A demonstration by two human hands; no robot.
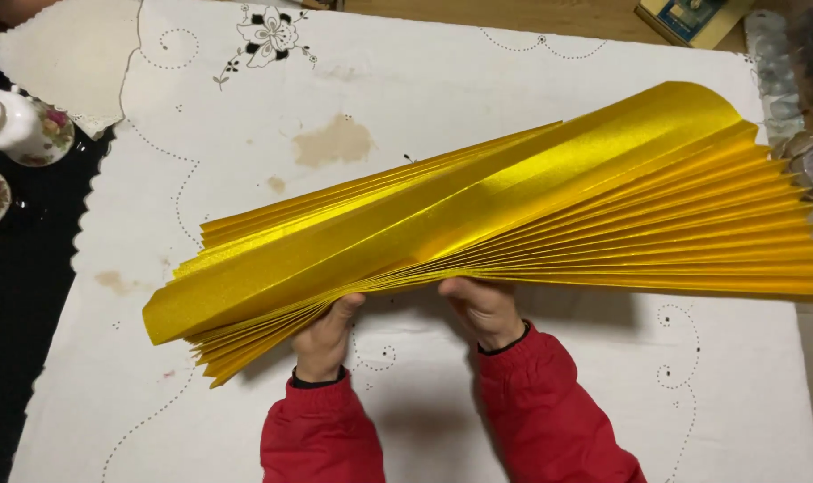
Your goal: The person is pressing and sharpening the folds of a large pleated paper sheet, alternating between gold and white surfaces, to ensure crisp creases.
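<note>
Shiny gold paper folded in many pleats [513,215] is spread like a fan above the table — wide at the right, pinched lower left. Both hands grip its near edge from below: the left hand [324,338] and right hand [485,309], close together, red sleeves [549,402] showing. Under it lies a white stitched cloth [424,98] with brown stains. Flowered china cups [26,130] sit far left.

pleated paper [513,206]: shiny gold | tablecloth [406,98]: white, black floral embroidery, brown stains | sleeves [549,402]: red
</note>
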